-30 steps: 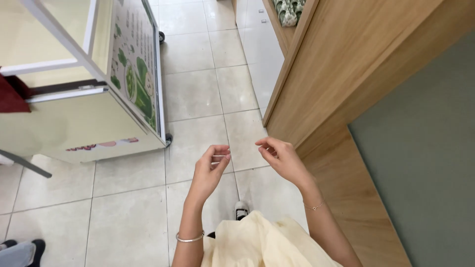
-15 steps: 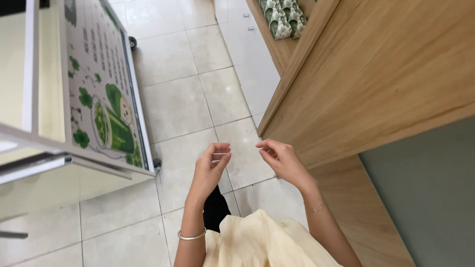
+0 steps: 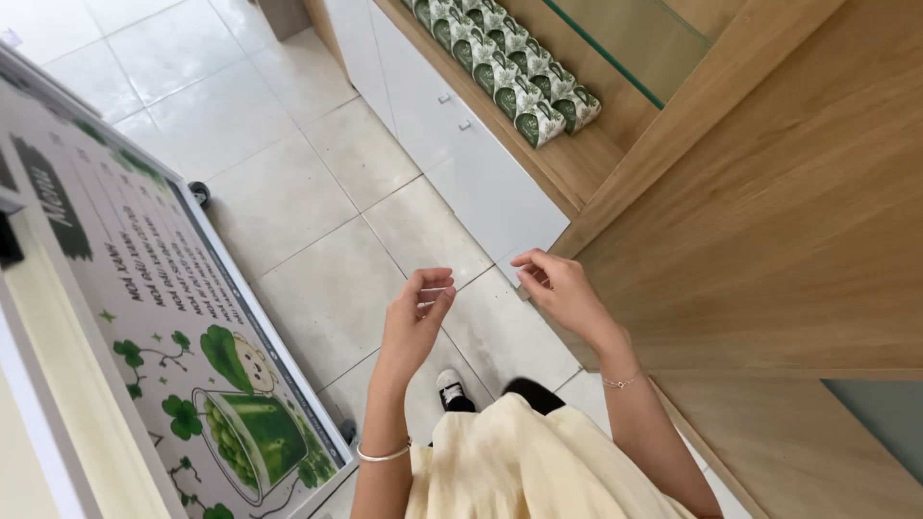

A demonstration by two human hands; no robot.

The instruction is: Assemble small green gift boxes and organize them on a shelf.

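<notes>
My left hand [image 3: 415, 317] and my right hand [image 3: 558, 286] are raised side by side in front of me, a short gap between them, over the tiled floor [image 3: 317, 192]. Both have their fingers curled in toward the thumb as in a pinch. I see no object in either hand, and anything very thin between the fingertips is too small to make out. A thin bangle [image 3: 383, 454] circles my left wrist and a fine chain bracelet [image 3: 623, 382] my right. My right hand is close to the wooden panel [image 3: 769, 221].
A white cart with a green-and-white illustrated sign [image 3: 183, 336] and a small wheel [image 3: 198, 193] stands at the left. White cabinets [image 3: 452, 144] run along the right, with a row of green patterned packets [image 3: 500, 72] on the wooden shelf above. Below are my cream skirt [image 3: 519, 461] and a shoe [image 3: 450, 389].
The view has swung up and to the right, showing more of the cabinets and shelf. My hands keep the same raised, curled pose, a little further apart.
</notes>
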